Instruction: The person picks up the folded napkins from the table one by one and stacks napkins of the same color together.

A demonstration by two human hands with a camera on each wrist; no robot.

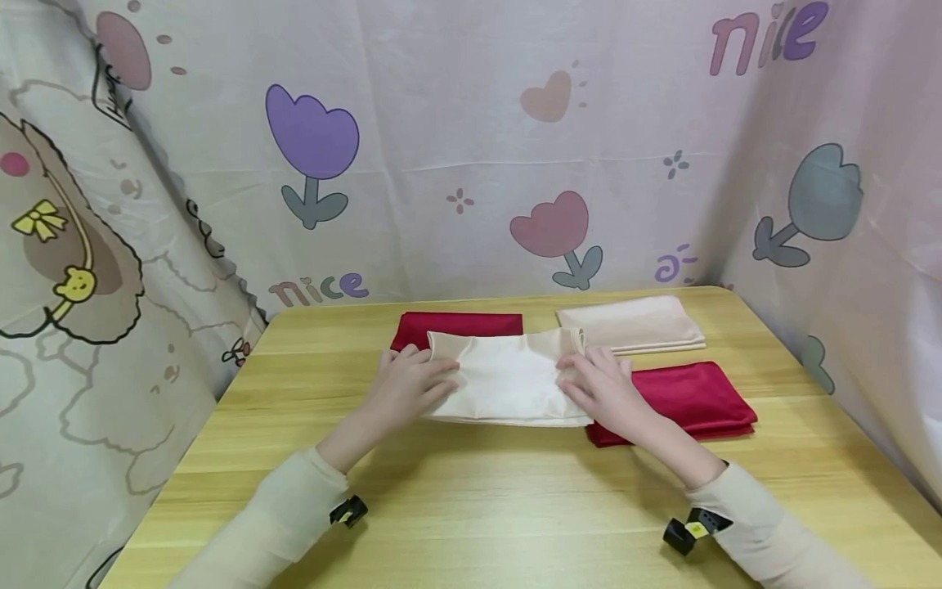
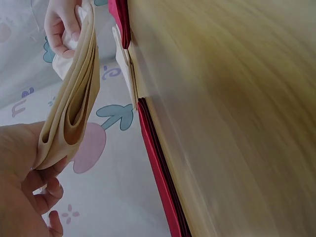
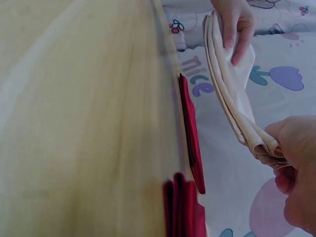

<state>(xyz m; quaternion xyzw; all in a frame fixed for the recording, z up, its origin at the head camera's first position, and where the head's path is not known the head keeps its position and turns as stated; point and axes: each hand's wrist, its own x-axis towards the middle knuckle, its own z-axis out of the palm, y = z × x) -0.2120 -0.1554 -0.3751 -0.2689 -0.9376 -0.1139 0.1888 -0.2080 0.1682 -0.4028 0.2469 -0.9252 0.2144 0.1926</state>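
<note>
A folded cream cloth hangs above the table between both hands. At its left end, my left hand pinches the layers, thumb on the near face and fingers behind, as the left wrist view shows. My right hand grips the opposite end the same way. Several stacked folds show edge-on in the left wrist view, with loops between the layers. The middle of the cloth sags slightly. It overlaps a folded red cloth behind it and a second red cloth at the right in the head view.
A folded beige cloth lies at the back right of the wooden table. Printed curtains stand behind the table and along its sides. Each wrist wears a small black camera.
</note>
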